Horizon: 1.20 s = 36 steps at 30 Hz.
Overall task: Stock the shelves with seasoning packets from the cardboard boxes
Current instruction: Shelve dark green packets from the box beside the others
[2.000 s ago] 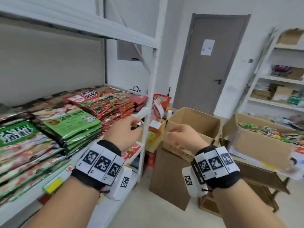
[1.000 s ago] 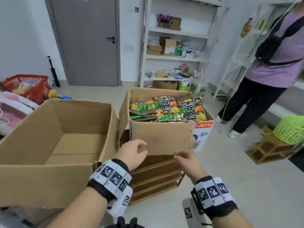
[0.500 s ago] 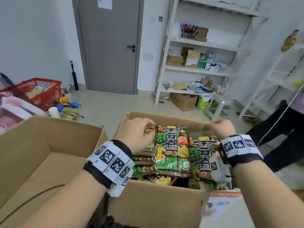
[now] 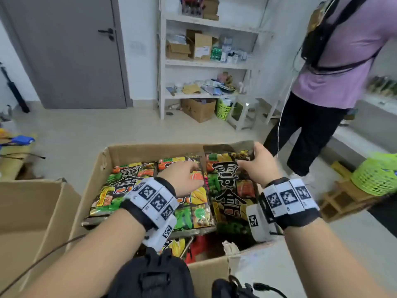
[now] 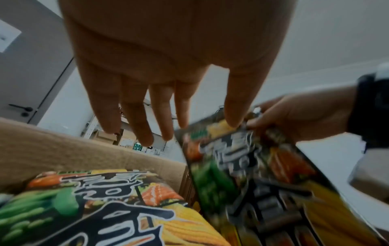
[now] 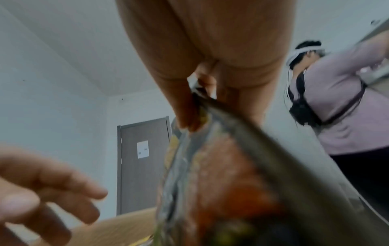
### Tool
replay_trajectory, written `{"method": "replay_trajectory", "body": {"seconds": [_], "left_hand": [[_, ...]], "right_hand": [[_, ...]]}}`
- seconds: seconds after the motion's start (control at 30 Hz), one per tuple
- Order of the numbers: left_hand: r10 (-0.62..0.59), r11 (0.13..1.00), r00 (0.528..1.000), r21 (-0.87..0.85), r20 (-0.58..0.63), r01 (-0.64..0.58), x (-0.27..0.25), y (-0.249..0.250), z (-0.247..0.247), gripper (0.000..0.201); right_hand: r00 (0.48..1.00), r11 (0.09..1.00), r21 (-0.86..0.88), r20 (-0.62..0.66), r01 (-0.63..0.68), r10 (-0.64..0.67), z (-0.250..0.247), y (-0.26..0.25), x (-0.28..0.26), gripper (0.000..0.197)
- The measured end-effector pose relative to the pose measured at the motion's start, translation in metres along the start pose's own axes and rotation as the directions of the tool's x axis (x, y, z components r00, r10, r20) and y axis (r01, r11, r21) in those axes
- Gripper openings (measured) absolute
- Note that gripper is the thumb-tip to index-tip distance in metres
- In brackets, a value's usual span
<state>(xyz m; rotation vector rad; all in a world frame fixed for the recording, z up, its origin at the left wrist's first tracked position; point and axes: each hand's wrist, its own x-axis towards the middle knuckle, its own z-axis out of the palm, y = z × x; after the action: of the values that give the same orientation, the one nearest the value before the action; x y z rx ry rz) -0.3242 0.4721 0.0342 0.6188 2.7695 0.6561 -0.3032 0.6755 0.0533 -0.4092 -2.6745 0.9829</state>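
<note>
Right hand [image 4: 258, 166] grasps one seasoning packet [image 4: 231, 190]; left hand [image 4: 182, 177], grip released, hovers above three visible packet stacks in the cardboard box [image 4: 150, 150].

Head view: bright, even indoor light, soft shadows only; source not visible, probably overhead. Wide-angle bending is strong at the edges: the door [image 4: 71, 50] and shelving [image 4: 206, 63] lean. Slight motion smear on the green basket [image 4: 378, 179] at the right edge.

Left wrist view: dimmer, muted colour. The left hand [image 5: 168, 66] is sharp; the lifted packet [image 5: 252, 166] is streaked with motion blur.

Right wrist view: dimmest, grainy. The packet near the lens is wholly out of focus.
</note>
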Motion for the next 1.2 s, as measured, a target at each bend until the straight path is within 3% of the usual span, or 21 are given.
{"method": "replay_trajectory", "body": {"seconds": [0.1, 0.2, 0.27, 0.37, 0.4, 0.5, 0.6, 0.67, 0.73, 0.8, 0.83, 0.93, 1.03, 1.07, 1.1, 1.2], "left_hand": [[-0.067, 0.993, 0.998, -0.100, 0.015, 0.069, 0.018, -0.005, 0.010, 0.088], [-0.066, 0.896, 0.997, -0.437, 0.051, 0.082, 0.027, -0.005, 0.014, 0.100], [-0.011, 0.844, 0.996, -0.533, 0.091, 0.059, 0.030, -0.006, 0.016, 0.084], [0.012, 0.860, 1.000, -0.510, 0.004, -0.008, 0.022, -0.007, 0.011, 0.024], [0.004, 0.863, 0.999, -0.504, -0.045, -0.026, 0.019, -0.007, 0.009, 0.020], [-0.043, 0.867, 0.982, -0.496, -0.184, -0.055, 0.005, -0.006, -0.002, 0.045], [-0.103, 0.802, 0.904, -0.572, -0.416, -0.172, -0.008, -0.014, -0.032, 0.024], [-0.131, 0.846, 0.859, -0.507, -0.496, -0.164, -0.016, -0.030, -0.055, 0.023], [-0.184, 0.882, 0.852, -0.464, -0.490, -0.077, -0.021, -0.054, -0.067, 0.031], [-0.279, 0.887, 0.864, -0.457, -0.419, 0.064, -0.025, -0.079, -0.066, 0.038], [-0.318, 0.872, 0.869, -0.478, -0.379, 0.110, -0.027, -0.090, -0.063, 0.040], [-0.355, 0.813, 0.876, -0.570, -0.326, 0.117, -0.033, -0.107, -0.052, 0.040], [-0.342, 0.763, 0.891, -0.641, -0.300, 0.077, -0.038, -0.117, -0.050, 0.036], [-0.335, 0.747, 0.899, -0.661, -0.282, 0.072, -0.039, -0.120, -0.050, 0.036], [-0.332, 0.726, 0.907, -0.684, -0.260, 0.070, -0.040, -0.123, -0.049, 0.036], [-0.347, 0.652, 0.917, -0.753, -0.197, 0.085, -0.041, -0.129, -0.045, 0.043]], "right_hand": [[0.983, 0.980, 0.151, -0.148, 0.133, -0.110, -0.031, -0.013, -0.009, 0.028], [0.956, 0.914, 0.319, -0.228, 0.251, -0.183, -0.046, -0.028, -0.015, 0.026], [0.950, 0.873, 0.397, -0.239, 0.285, -0.202, -0.045, -0.036, -0.018, 0.021], [0.940, 0.807, 0.488, -0.240, 0.333, -0.243, -0.035, -0.052, -0.022, 0.027], [0.934, 0.779, 0.519, -0.251, 0.353, -0.256, -0.031, -0.058, -0.022, 0.027], [0.921, 0.730, 0.567, -0.306, 0.381, -0.243, -0.020, -0.076, -0.014, 0.028], [0.949, 0.779, 0.565, -0.291, 0.273, -0.122, 0.000, -0.085, -0.005, 0.021], [0.985, 0.907, 0.409, -0.169, 0.097, -0.029, 0.020, -0.077, 0.000, 0.021], [0.993, 0.988, 0.135, 0.099, -0.077, 0.064, 0.046, -0.064, 0.003, 0.026], [0.908, 0.988, -0.003, 0.394, -0.155, 0.144, 0.076, -0.056, 0.001, 0.020], [0.864, 0.987, -0.063, 0.477, -0.150, 0.162, 0.091, -0.054, 0.000, 0.020], [0.854, 0.937, -0.324, 0.446, -0.127, 0.270, 0.120, -0.045, 0.003, 0.023], [0.853, 0.847, -0.473, 0.311, -0.242, 0.418, 0.125, -0.035, 0.006, 0.084], [0.852, 0.846, -0.482, 0.322, -0.229, 0.414, 0.125, -0.031, 0.006, 0.091], [0.854, 0.855, -0.481, 0.347, -0.192, 0.387, 0.125, -0.029, 0.005, 0.087], [0.887, 0.910, -0.403, 0.379, -0.098, 0.264, 0.122, -0.026, -0.001, 0.048]]}}
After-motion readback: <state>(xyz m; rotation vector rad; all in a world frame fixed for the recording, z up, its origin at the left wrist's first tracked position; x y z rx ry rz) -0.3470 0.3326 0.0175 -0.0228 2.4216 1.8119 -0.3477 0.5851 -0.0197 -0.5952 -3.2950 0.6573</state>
